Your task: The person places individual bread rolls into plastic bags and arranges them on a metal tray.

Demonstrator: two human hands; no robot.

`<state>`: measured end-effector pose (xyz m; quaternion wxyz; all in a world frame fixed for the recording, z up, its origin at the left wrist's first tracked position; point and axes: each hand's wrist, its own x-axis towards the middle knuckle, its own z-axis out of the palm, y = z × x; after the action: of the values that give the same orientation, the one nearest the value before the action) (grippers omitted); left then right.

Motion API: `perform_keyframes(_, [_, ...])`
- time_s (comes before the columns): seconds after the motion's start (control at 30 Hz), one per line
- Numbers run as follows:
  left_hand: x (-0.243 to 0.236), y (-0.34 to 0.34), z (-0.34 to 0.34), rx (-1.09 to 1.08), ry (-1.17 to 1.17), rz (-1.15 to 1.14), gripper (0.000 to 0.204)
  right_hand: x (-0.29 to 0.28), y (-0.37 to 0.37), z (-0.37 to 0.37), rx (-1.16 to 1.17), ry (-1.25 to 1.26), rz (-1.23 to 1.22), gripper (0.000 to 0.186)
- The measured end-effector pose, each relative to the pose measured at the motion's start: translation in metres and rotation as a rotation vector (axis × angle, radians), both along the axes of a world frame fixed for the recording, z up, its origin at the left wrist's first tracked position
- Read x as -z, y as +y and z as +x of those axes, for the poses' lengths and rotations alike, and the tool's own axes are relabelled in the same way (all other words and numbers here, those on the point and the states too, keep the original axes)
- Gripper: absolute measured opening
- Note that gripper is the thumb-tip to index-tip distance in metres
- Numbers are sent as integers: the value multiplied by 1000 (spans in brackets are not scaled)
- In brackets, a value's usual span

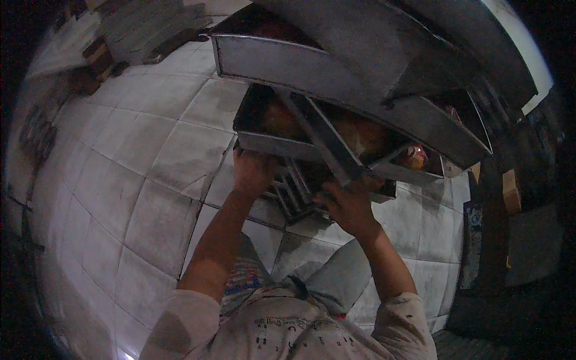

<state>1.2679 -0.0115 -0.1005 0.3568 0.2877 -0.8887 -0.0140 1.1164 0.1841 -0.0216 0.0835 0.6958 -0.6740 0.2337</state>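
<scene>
A stack of long, grey metal trays rises in front of me, set crosswise on one another. My left hand [253, 172] is closed on the left end of a middle metal tray [273, 146], its fingers partly hidden at the lower edge. My right hand [350, 205] has its fingers curled at the near end of that stack level, beside a slanting metal divider [321, 135]. Dim orange-brown contents show inside the tray. Below, between my hands, stands a slatted metal rack [294, 191]. What my right fingertips grip is hard to see in the dark.
A larger metal tray [270, 57] overhangs from above, jutting out to the left. At the right, a red-and-yellow packet [415, 157] lies in another compartment. Pale floor tiles [144, 174] spread to the left. A small cardboard box [511, 191] stands at the right.
</scene>
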Motion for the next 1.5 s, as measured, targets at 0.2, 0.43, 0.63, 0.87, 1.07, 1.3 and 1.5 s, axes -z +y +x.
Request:
perform_keyframes(0.2, [-13, 41, 10, 75, 361, 143, 21, -28, 58, -42, 249, 62, -463, 31])
perform_keyframes(0.43, [-61, 105, -26, 377, 335, 15, 30, -64, 63, -97, 376, 256, -250, 45])
perform_keyframes(0.63, [-51, 105, -36, 364, 215, -2, 22, -51, 49, -78, 497, 158, -358, 38])
perform_keyframes(0.87, [-47, 105, -36, 370, 169, 8, 20, -40, 36, -65, 498, 238, -430, 41])
perform_keyframes(1.07, [-54, 109, -31, 336, 158, 47, 21, -42, 32, -47, 574, 248, -343, 48])
perform_keyframes(1.3, [-89, 55, 24, 226, 536, -75, 21, -76, 43, -3, 416, 130, -488, 44])
perform_keyframes(1.5, [-110, 15, 11, 105, 381, -199, 50, -121, -9, 63, 222, 190, -362, 40])
